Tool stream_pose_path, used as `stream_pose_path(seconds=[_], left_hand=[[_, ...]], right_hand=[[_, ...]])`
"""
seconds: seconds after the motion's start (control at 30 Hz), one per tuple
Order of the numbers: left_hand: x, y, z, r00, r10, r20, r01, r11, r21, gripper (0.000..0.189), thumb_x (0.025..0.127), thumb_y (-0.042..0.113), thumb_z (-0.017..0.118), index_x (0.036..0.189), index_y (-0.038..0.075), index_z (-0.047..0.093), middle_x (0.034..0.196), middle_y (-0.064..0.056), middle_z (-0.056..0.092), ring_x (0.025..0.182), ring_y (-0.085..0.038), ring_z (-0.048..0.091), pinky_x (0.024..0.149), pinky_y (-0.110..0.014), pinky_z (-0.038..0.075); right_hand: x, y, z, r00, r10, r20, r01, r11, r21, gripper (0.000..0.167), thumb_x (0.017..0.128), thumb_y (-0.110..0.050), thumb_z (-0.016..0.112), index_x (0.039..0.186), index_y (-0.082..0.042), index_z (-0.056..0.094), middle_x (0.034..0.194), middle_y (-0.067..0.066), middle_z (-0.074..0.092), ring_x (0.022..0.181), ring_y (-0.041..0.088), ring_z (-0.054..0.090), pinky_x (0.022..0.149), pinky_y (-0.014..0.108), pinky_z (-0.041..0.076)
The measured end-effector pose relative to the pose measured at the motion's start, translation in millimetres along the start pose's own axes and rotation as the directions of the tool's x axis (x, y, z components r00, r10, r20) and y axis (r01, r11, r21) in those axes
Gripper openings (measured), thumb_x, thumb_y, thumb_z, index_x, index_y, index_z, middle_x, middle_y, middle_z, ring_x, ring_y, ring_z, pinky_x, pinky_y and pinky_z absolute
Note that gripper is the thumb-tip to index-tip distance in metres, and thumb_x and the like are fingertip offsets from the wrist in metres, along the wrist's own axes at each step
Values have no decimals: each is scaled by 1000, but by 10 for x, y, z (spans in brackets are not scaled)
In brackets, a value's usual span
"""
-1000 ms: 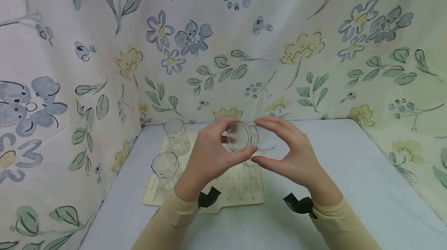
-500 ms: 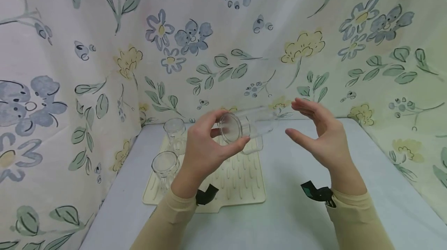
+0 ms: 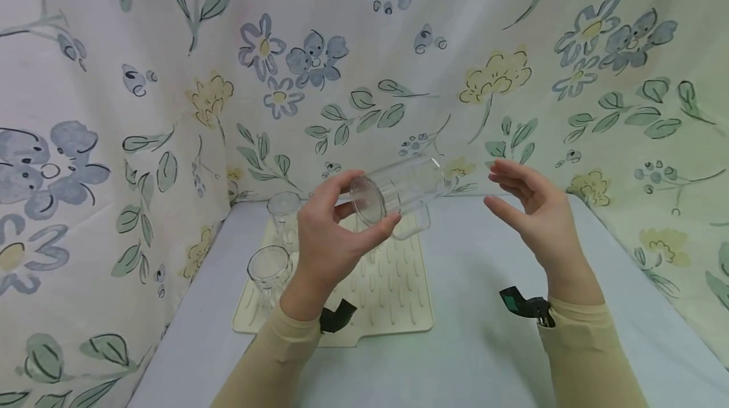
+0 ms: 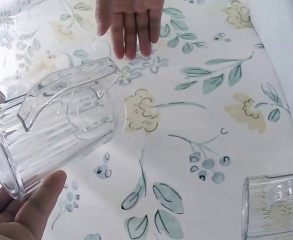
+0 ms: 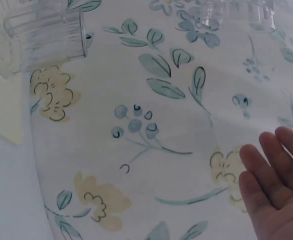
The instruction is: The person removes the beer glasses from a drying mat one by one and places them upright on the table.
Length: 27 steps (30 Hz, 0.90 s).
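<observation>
A clear mug (image 3: 412, 181) with a handle is held up above the table, tipped on its side with its base to the left. My left hand (image 3: 333, 234) grips it at the base, thumb below and fingers at the far side. In the left wrist view the handle (image 4: 71, 82) runs along the mug's upper side. My right hand (image 3: 538, 215) is in the air to the right, apart from the mug. Its fingers are relaxed, with nothing in them, and in the right wrist view the fingers (image 5: 274, 172) show from the palm side.
Two more clear mugs, one in front (image 3: 270, 265) and one behind (image 3: 285, 205), stand on the left of a cream ridged drying mat (image 3: 395, 310). The mat lies on a white table (image 3: 455, 357). A floral curtain (image 3: 364, 66) hangs behind and at both sides.
My right hand has moved away to the right from the mug. My left hand has raised the mug slightly and moved it left, its mouth end now tilted upward.
</observation>
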<state>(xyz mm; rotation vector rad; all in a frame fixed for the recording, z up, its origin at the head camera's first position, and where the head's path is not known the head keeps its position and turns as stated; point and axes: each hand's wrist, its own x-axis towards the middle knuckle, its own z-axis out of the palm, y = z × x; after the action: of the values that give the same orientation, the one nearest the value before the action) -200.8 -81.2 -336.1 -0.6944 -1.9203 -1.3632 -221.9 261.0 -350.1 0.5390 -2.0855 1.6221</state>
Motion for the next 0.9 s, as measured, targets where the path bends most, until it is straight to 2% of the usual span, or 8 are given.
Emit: stream_pose_path(seconds=[0.17,0.33,0.5,0.67,0.9], left_hand=[[-2,12,17,999,22,-43,-23,1000,-20,71,77,26,102,138,6,72,128,-4,76,116,-19,70,92,-28,68],[-7,20,46,998,36,-44,-39,996,-76,71,78,22,101,139,5,70,131,-5,75,117,-22,70,94,-31,69],[-11,14,61,998,59,-38,-62,992,-107,70,79,19,100,139,5,69,134,-6,74,118,-23,70,95,-33,69],[-11,11,67,996,74,-39,-79,989,-124,70,79,17,101,140,4,69,135,-6,73,119,-24,70,96,-34,69],[-10,17,105,994,105,-34,-109,980,-167,71,78,13,101,139,-1,67,135,-9,72,120,-25,70,96,-35,69]], right_hand=[[8,52,14,999,40,25,-40,999,-1,57,99,3,79,154,-2,63,149,1,69,136,16,64,116,15,49],[1,96,64,994,74,84,-79,995,53,57,102,1,77,156,-3,61,151,2,68,137,15,65,111,14,54],[-20,97,180,978,122,169,-134,989,62,57,106,-5,75,160,-8,58,148,8,69,134,14,69,109,15,57],[-40,118,335,961,135,240,-161,983,91,55,107,-5,73,160,-3,57,149,16,68,132,14,71,108,18,59],[-71,161,538,942,123,312,-169,978,124,42,108,-6,71,149,-3,65,139,8,74,128,23,72,106,23,61]])
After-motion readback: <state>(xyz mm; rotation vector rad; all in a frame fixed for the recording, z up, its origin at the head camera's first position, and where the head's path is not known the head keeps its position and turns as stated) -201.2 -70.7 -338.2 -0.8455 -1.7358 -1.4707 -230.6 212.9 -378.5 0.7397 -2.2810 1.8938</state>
